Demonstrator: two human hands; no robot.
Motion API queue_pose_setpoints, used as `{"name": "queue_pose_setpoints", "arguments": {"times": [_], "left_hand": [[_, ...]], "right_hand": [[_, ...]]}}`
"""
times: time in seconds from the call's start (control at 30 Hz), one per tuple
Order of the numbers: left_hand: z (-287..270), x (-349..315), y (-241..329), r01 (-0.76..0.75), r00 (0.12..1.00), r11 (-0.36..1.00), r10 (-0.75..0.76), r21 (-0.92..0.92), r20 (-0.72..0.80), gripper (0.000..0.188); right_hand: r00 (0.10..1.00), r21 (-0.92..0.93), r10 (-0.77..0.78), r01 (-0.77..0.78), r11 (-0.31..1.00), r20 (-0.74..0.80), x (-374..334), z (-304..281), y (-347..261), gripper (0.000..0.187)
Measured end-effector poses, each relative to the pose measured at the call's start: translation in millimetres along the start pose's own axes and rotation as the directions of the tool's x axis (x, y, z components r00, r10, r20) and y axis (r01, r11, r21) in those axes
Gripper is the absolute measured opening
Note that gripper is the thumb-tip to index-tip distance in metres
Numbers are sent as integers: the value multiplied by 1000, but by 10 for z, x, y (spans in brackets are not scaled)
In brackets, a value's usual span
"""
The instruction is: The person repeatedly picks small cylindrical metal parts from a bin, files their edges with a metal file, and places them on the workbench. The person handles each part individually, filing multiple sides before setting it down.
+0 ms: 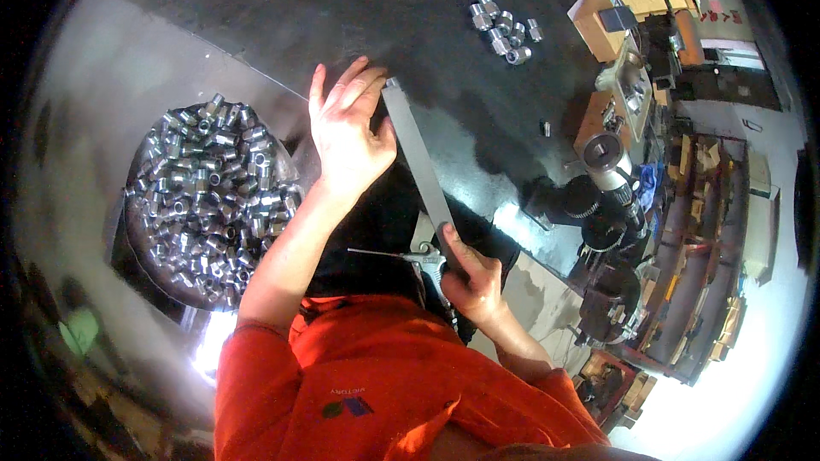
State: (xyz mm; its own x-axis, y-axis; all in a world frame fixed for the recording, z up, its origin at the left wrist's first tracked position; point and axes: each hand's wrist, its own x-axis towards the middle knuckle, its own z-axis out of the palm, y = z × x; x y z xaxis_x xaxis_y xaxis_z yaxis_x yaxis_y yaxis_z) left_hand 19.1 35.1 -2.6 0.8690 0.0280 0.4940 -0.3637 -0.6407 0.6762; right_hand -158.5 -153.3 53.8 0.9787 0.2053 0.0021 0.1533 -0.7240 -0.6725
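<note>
A long flat grey file (418, 152) runs slantwise in front of me. My right hand (474, 283) is closed round its near end, the forefinger laid along it. Beside the far end, my left hand (348, 128) has its fingers stretched and spread, with the forefinger and thumb close to the file. Whether they touch it I cannot tell. A small shiny metal piece (392, 84) shows at the far tip. Just left of my right hand, an air blow gun (427, 259) with a thin nozzle lies over my dark-clothed lap.
To the left stands a round container (137, 260) heaped with metal hex fittings (209, 192). Several more fittings (504, 30) lie on the dark tabletop (342, 0); a lone small part (546, 129) sits further right. Machine parts (605, 158), a cardboard box (595, 30) and a shelf rack (683, 248) line the right.
</note>
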Motion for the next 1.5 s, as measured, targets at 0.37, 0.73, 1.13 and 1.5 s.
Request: {"name": "queue_pose_setpoints", "arguments": {"times": [0.37,0.73,1.13,1.5], "left_hand": [[-22,1,17,7,1000,1000,-7,1,11,46],[5,2,10,13,1000,1000,-13,-5,-12,42],[-17,5,18,17,1000,1000,-17,-1,4,44],[3,-8,0,-1,1000,1000,1,9,-11,45]], "right_hand": [[990,-48,-109,105,993,-93,89,105,48,79],[996,-57,-18,12,998,-92,200,10,-5,76],[998,72,61,-59,996,-26,421,-26,-45,77],[995,18,10,-8,1000,-100,566,123,-37,75]]}}
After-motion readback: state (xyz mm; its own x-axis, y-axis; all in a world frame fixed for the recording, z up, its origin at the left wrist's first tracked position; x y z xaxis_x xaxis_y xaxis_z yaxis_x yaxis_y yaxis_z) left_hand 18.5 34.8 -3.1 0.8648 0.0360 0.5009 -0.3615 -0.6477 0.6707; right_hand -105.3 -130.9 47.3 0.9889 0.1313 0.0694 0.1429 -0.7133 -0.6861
